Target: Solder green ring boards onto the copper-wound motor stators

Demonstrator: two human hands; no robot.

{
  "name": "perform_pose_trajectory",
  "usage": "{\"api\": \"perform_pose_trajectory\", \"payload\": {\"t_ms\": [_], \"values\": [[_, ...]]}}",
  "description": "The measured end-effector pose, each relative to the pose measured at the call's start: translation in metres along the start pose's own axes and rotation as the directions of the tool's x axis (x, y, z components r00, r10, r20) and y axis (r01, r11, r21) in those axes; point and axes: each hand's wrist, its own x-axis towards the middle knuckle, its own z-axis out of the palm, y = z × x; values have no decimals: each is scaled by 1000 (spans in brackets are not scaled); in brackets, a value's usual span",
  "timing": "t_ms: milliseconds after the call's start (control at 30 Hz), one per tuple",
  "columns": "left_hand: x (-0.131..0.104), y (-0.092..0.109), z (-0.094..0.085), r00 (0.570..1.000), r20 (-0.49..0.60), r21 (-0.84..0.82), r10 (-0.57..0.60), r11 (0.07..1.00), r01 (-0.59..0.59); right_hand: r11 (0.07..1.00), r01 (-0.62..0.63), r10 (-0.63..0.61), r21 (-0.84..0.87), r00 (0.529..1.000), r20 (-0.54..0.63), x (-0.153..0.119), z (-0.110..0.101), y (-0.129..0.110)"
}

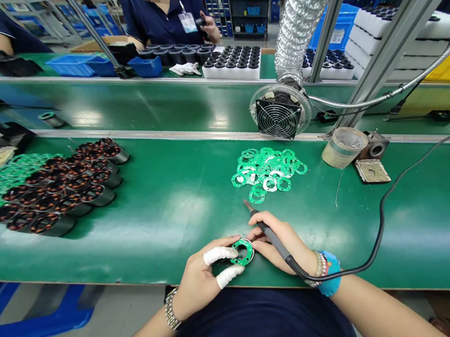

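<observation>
The left hand's (199,286) fingers, two wrapped in white, pinch a small green ring (249,255) just above the near edge of the green surface (169,205). The right hand (287,245) grips a soldering iron (276,241), its fingertips also at the ring's right side. The iron's tip points away, towards a loose pile of similar rings (269,166). Its black cord (384,213) crosses the right wrist; a snag there could jerk the tip into the pile and, if hot, scorch a ring. A loosened pinch could drop the held ring. Well left stand copper-wound black cylinders (63,193).
</observation>
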Motion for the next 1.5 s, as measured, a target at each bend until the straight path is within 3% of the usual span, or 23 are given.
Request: {"api": "perform_pose_trajectory", "payload": {"t_ms": [300, 467, 600, 900, 1133, 1333, 1433, 1500], "values": [[3, 4, 0, 1000, 6, 47, 28, 998, -29, 998, -8, 2, -59, 996, -93, 4, 8, -1], [3, 5, 1, 999, -15, 80, 41, 996, -40, 978, 86, -119, -188, 977, -175, -6, 10, 3], [5, 8, 2, 998, -36, 91, 53, 995, -50, 946, 170, -208, -277, 972, -114, -13, 9, 3], [-3, 19, 12, 989, -110, 200, 96, 977, -72, 887, 218, -243, -407, 970, -11, -18, 11, -5], [4, 22, -16, 989, 75, 179, -130, 977, 115, 874, 215, -224, -436, 974, 31, -18, 12, 1], [19, 16, -25, 986, 145, 376, -77, 927, 17, 862, 199, -213, -465, 977, 24, -19, 11, 1], [24, 19, -40, 983, 185, 460, -1, 884, -86, 864, 207, -219, -459, 975, 28, -18, 11, 1], [25, 19, -53, 989, 140, 472, 50, 875, -111, 868, 201, -209, -454, 977, 34, -18, 10, 1]]}}
